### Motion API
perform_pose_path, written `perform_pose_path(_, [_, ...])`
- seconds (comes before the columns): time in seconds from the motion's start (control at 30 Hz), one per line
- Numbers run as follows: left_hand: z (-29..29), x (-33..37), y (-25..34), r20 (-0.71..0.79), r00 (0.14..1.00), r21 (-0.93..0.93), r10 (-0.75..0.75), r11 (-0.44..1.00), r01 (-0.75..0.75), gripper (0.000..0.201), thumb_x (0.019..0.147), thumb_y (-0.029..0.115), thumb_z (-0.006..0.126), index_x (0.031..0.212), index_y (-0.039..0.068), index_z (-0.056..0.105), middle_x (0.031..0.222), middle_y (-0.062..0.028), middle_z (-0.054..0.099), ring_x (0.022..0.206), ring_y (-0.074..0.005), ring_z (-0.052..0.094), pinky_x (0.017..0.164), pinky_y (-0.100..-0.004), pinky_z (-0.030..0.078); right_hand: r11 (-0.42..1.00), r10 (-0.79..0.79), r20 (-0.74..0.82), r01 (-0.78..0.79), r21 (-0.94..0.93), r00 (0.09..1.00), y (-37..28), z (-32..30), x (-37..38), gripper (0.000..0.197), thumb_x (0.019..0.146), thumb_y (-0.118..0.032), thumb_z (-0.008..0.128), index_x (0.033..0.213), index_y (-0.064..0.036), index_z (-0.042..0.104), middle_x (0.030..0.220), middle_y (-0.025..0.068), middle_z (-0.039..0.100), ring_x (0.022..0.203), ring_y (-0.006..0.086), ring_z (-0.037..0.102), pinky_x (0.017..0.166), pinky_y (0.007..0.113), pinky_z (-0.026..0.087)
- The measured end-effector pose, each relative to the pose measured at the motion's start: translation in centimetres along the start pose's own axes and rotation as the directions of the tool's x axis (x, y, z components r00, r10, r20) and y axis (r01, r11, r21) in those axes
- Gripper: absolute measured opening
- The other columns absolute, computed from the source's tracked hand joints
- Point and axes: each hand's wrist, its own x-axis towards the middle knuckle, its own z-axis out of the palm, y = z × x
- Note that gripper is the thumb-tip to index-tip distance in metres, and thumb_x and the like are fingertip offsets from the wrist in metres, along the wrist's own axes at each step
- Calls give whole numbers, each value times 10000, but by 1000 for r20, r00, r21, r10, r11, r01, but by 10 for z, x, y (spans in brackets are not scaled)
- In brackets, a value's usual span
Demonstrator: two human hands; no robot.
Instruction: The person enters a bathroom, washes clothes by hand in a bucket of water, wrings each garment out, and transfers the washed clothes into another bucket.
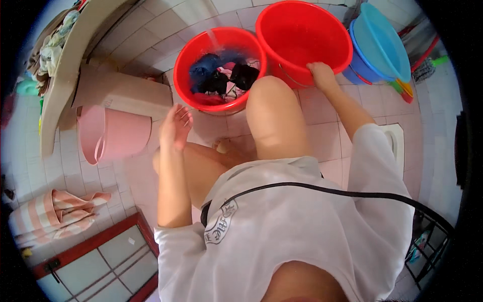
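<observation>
My right hand is closed on the near rim of a large red bucket, which has a thin wire handle along its side. To its left is a second red bucket, holding a heap of wet-looking clothes in dark blue, black and pink. What looks like a stream of water comes down at this bucket's far edge. My left hand is in the air just short of the clothes bucket, palm partly up and fingers loosely apart, holding nothing.
At left, a pink basket lies tipped beside a cardboard box, below a curved ledge with cloths on it. Blue basins lean at the far right, near a brush. A striped towel hangs near a red-framed door.
</observation>
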Motion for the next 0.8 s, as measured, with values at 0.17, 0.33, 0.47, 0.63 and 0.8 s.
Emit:
perform_pose_path(0.17, [4, 57, -29, -316, 883, -156, -347, 937, 312, 408, 783, 228, 633, 1066, 38, 408, 981, -145, 462, 865, -249, 491, 757, -391, 468, 998, -11, -11, 12, 60, 1000, -6, 7, 44, 290, 762, -111, 531, 1047, -93, 581, 977, 139, 587, 955, 282, 555, 775, 382, 469])
perform_pose_path(0.33, [0, 98, -55, -434, 861, -56, -264, 962, 266, 483, 747, 250, 665, 1113, 46, 424, 942, -135, 473, 825, -258, 508, 761, -384, 479, 950, 51, -145, -3, 312, 988, -41, -53, 61, 460, 763, -222, 631, 1189, -85, 523, 1090, 160, 572, 1044, 263, 540, 855, 346, 447])
perform_pose_path(0.47, [-19, 131, -80, -511, 858, 146, -49, 979, 143, 312, 715, 182, 686, 937, 1, 563, 769, -96, 573, 584, -186, 528, 469, -307, 428, 668, 118, -120, 10, 744, 986, -55, -86, 111, 486, 772, -307, 638, 1156, -28, 532, 1055, 173, 595, 991, 268, 569, 862, 350, 436])
perform_pose_path(0.63, [-38, 138, -97, -526, 850, 297, -44, 926, 232, 231, 721, 168, 667, 868, 59, 526, 644, -30, 493, 482, -141, 422, 416, -266, 361, 644, 23, -237, 167, 747, 971, -100, -126, 187, 463, 786, -311, 601, 1147, -29, 536, 1036, 169, 601, 983, 272, 571, 856, 349, 436])
perform_pose_path(0.8, [-25, 132, -96, -431, 860, 449, 275, 891, -60, 289, 663, 1, 616, 941, -31, 542, 808, -119, 601, 644, -220, 594, 506, -296, 481, 774, 86, -680, 381, 506, 728, -148, -174, 270, 445, 801, -334, 550, 1122, -27, 542, 981, 195, 611, 930, 298, 587, 815, 380, 454])
